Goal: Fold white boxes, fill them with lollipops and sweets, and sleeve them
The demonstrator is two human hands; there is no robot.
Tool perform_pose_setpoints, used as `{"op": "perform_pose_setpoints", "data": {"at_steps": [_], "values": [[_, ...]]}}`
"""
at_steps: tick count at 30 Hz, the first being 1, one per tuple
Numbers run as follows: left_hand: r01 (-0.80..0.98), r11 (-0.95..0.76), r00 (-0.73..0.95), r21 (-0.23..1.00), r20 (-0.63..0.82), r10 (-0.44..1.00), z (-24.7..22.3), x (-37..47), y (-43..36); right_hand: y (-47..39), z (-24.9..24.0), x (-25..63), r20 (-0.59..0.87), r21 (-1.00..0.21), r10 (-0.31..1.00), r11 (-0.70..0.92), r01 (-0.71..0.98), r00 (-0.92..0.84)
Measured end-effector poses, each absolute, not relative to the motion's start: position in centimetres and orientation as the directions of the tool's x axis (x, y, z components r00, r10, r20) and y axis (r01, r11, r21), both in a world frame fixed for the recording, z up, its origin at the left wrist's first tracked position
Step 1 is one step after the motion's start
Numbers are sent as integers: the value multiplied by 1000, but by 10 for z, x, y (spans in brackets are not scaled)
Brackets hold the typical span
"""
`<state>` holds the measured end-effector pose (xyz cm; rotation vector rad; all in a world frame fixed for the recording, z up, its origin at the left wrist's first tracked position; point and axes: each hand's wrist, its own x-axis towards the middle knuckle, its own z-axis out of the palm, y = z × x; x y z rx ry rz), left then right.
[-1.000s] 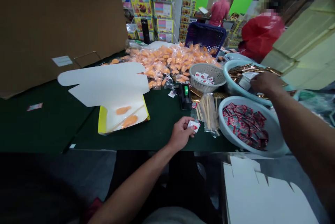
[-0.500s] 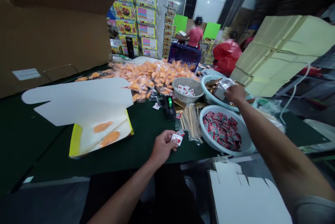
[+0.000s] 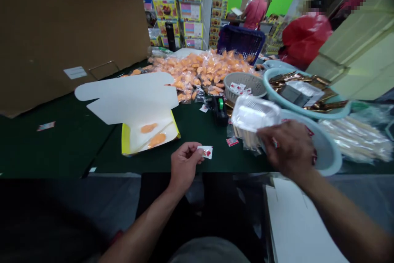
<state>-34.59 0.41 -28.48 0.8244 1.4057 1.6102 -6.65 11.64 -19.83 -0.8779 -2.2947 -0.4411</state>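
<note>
Between the thumb and fingers of my left hand [image 3: 186,163] is a small white sachet [image 3: 207,152] with a red mark, held above the table's front edge. My right hand [image 3: 287,146], blurred by motion, grips a clear plastic tray [image 3: 255,113] by its near edge. Beneath that hand is a pale blue basin [image 3: 329,154], mostly covered by it. Left of my hands an open yellow-and-white box [image 3: 127,142] holds two orange pieces [image 3: 157,140] and a thin stick. More clear trays [image 3: 303,90] lie on brown-gold packets in the farther blue basin [image 3: 334,111].
A heap of wrapped orange pieces [image 3: 197,68] covers the back of the table. Nearer are a grey basket [image 3: 244,78] of sachets and a black tape dispenser [image 3: 220,111]. A large cardboard carton [image 3: 74,33] stands at left. White box blanks [image 3: 298,222] sit below the table edge. Other people work behind.
My right hand has come from the far basin toward me and left, carrying a clear tray. My left hand still holds the sachet. The view has turned right and down.
</note>
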Motion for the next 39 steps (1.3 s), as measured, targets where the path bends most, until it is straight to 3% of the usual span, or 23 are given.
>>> {"op": "perform_pose_setpoints", "data": {"at_steps": [3,5,8,11,14,17,21,25,29,34,39], "values": [[28,-65,-417,997,71,906,-262,-366,-4,64,-247,-103,555,-118,451,875,470,-699],[184,-90,-294,979,142,945,-249,-374,0,49,-273,-118,505,-215,468,882,419,-725],[439,-138,-33,888,169,985,-235,-377,16,44,-295,-130,472,-252,477,879,405,-741],[713,-216,232,667,66,970,-229,-374,35,42,-302,-135,464,-255,465,885,389,-754],[854,-358,414,378,-77,907,-234,-372,50,36,-303,-140,462,-245,466,885,396,-755],[880,-429,457,205,-114,882,-245,-375,56,34,-300,-142,493,-259,458,889,378,-740],[894,-430,440,126,-71,895,-259,-380,53,56,-293,-132,597,-300,531,843,446,-601],[892,-434,439,128,-11,898,-265,-382,49,93,-303,-120,458,-168,668,713,681,-586],[874,-441,441,206,46,896,-263,-385,40,88,-317,-117,284,-96,678,723,684,-678],[828,-470,442,307,157,883,-258,-395,15,45,-320,-100,316,-181,666,741,646,-676],[789,-582,573,194,109,812,-268,-399,-3,30,-338,-74,425,-192,627,768,611,-653]]}}
